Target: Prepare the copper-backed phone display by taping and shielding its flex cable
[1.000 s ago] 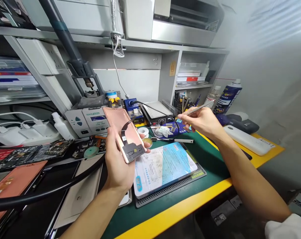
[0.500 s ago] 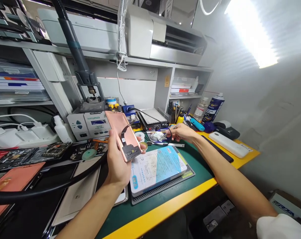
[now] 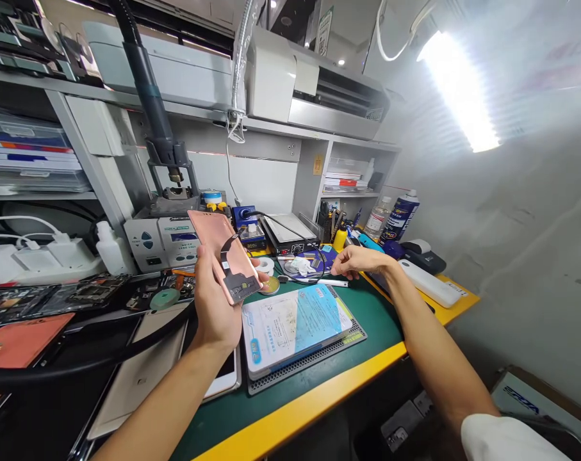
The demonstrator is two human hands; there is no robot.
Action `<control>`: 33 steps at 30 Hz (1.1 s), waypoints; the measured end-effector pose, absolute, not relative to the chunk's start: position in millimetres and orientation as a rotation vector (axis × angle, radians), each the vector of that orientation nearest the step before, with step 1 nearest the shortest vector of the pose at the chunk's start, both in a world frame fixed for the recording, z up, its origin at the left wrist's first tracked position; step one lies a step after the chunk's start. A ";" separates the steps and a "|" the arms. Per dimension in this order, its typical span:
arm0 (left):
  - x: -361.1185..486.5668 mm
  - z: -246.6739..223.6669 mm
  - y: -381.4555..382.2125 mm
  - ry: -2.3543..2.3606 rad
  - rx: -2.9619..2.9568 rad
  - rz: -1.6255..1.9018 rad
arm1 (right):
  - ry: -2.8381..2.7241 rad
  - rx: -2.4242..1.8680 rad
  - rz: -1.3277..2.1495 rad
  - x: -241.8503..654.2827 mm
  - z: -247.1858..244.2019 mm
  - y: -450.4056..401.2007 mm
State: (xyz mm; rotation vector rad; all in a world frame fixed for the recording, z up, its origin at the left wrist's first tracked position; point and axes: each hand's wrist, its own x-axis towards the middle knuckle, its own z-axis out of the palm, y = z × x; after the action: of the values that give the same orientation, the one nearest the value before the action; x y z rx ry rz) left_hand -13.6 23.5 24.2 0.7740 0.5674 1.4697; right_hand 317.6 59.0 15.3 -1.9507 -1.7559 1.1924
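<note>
Over the desk, left of the blue-and-white box point(image 3: 297, 326), head view: left hand point(image 3: 214, 301) has the pink panel point(image 3: 238, 261), tilted, gripped by its side edges, thumb on one side, fingers on the other. Black ribbon point(image 3: 224, 259) lies along it, dark grey plate point(image 3: 242, 286) at the near end. Right hand point(image 3: 362, 261) sits near the purple sheet point(image 3: 329, 257), fingers curled toward thumb; can't tell if they pinch anything.

My take on a good hold: edge grip only, no squeeze across the ribbon, which probably creases easily. Near end looks worth supporting. Right fingers want to come in lightly; loose bits crowd that spot.

Counts: panel in hand 1, ribbon 1, grey plate 1, box 1, perforated mat point(image 3: 309, 356) under it 1, white ring point(image 3: 266, 266) 1, amber disc point(image 3: 271, 285) 1, yellow bottle point(image 3: 339, 239) 1, clear bottle point(image 3: 377, 216) 1, spray can point(image 3: 402, 216) 1. Bits by the purple sheet: too small to count.
</note>
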 end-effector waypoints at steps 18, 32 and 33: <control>-16.6 21.7 29.8 0.579 0.805 1.488 | -1.915 -2.010 0.957 303.4 3.2 66.4; -16.4 26.0 27.8 0.545 0.830 1.462 | -1.772 -2.207 0.275 302.9 -6.9 85.2; -16.2 26.6 27.3 0.539 0.833 1.457 | -1.784 -2.222 0.260 300.6 -8.2 85.5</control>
State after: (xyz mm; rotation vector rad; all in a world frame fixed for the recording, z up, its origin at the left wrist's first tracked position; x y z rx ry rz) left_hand -16.2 27.3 26.6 0.8330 0.5393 1.4573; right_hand 300.6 85.5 -8.2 -2.2216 -1.7844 0.2602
